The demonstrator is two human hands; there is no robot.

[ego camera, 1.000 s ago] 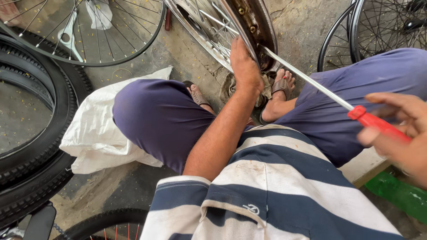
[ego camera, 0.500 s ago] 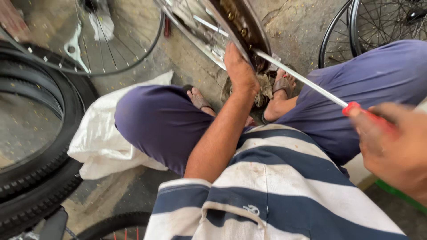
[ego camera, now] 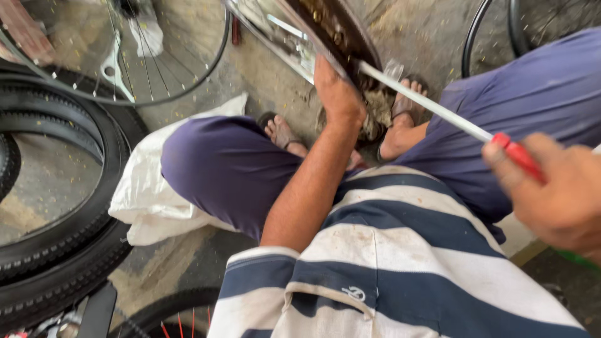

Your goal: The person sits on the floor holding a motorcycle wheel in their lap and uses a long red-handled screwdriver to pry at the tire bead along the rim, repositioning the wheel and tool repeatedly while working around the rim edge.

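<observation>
One screwdriver [ego camera: 438, 112], red handle, long bare metal shaft. My right hand [ego camera: 557, 194] is wrapped tight round the handle at the right edge of view. Long axis runs diagonally, from the handle at lower right up to the tip at upper centre; the tip points up-left and meets the wheel rim [ego camera: 338, 31].

One wheel rim, metal with a dark rusty inner face, tilted, top centre. My left hand [ego camera: 338, 94] lies on it, fingers curled over its edge just beside the screwdriver tip; the grip itself is hidden from me.

Two knees in purple trousers [ego camera: 231, 169] frame the work; sandalled feet [ego camera: 407, 103] on the concrete floor [ego camera: 275, 75] below the rim.

One white sack [ego camera: 156, 200] under my left thigh. Black tyres [ego camera: 81, 206] stacked at left. One spoked wheel [ego camera: 125, 56] upper left.
</observation>
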